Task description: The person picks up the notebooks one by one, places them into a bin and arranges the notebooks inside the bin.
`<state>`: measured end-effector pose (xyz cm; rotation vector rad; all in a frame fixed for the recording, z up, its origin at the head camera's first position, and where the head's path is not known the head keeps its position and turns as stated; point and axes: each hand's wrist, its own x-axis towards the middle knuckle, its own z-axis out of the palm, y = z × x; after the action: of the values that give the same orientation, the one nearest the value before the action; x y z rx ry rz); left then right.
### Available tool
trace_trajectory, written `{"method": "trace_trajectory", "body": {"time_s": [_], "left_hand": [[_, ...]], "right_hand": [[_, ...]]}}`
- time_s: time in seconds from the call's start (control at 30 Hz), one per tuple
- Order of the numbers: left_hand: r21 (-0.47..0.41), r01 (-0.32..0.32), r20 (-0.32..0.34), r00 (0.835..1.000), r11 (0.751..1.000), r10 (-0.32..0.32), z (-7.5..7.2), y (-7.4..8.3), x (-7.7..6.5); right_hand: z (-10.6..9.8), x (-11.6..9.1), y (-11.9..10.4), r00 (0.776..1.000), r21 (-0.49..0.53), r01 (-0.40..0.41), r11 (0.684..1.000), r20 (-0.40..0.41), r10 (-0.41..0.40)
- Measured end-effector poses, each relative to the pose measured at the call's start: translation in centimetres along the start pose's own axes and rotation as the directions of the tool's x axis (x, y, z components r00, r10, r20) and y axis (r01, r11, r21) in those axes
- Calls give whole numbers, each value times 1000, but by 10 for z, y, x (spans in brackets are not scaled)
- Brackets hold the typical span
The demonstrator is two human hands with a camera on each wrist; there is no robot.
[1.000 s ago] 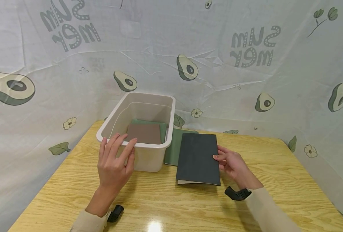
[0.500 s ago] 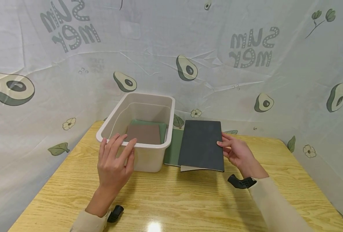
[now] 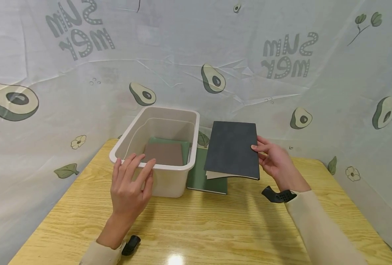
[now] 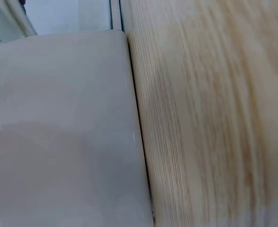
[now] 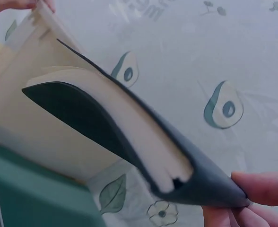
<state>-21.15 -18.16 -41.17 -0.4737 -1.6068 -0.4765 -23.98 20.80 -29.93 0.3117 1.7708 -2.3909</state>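
Note:
A dark blue-black notebook [image 3: 233, 149] is pinched along its right edge by my right hand [image 3: 275, 160], thumb on top and fingers beneath. It hangs above the table, and in the right wrist view its cover [image 5: 210, 184] gapes from the cream pages [image 5: 129, 127]. My left hand [image 3: 131, 187] rests on the near rim of a white plastic bin [image 3: 169, 180], fingers spread over the edge. Inside the bin lie a brown notebook [image 3: 164, 154] and, under it, a green one [image 3: 186, 147]. Another green notebook [image 3: 209, 186] lies on the table, partly covered from view by the dark notebook.
The wooden table [image 3: 199, 228] ends at the back against a hanging cloth [image 3: 179, 70] printed with avocados. In the left wrist view, the bin wall [image 4: 63, 132] stands on the wood grain [image 4: 210, 118]. Each wrist wears a black strap mount [image 3: 278, 195].
My right hand has raised the dark notebook and moved it away and slightly right, uncovering more of the green notebook on the table. My left hand stays on the bin rim.

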Motion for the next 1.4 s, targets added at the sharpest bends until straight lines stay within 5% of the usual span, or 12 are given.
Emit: {"method": "trace_trajectory", "body": {"time_s": [0.6, 1.4], "left_hand": [[2, 6, 15, 1000, 1000, -6, -1, 0, -2], [0, 2, 16, 1000, 1000, -2, 0, 0, -2]], "right_hand": [[34, 4, -32, 998, 84, 54, 995, -31, -52], [70, 22, -37, 996, 218, 94, 971, -27, -90]]}}
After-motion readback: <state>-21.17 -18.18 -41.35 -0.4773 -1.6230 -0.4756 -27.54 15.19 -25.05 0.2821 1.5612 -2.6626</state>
